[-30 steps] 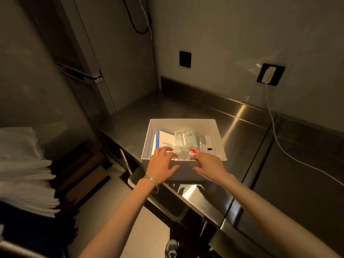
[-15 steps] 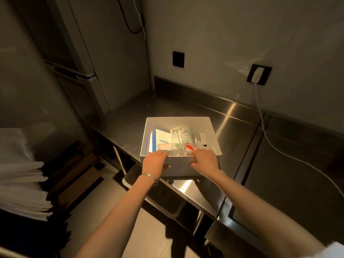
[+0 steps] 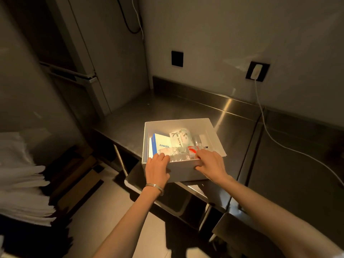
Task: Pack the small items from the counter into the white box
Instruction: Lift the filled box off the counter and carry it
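White cardboard box [image 3: 183, 170], steel counter [image 3: 232, 127]

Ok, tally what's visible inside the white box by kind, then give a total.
Blue-and-white Anker carton: 1
Pale green patterned pouch: 1
Clear plastic packet: 1
Red-and-white packet: 1
Small white block: 1
Total: 5 clearly visible; the hands cover the near edge, so more may be hidden.

The tabletop [image 3: 232, 127] is brushed steel, smooth and glossy. The box [image 3: 184, 170] looks like matt white card. Inside, a clear plastic pack [image 3: 176, 153] shines; the blue carton [image 3: 161, 143] is smooth, perhaps coated card. The bracelet [image 3: 155, 187] is polished metal.
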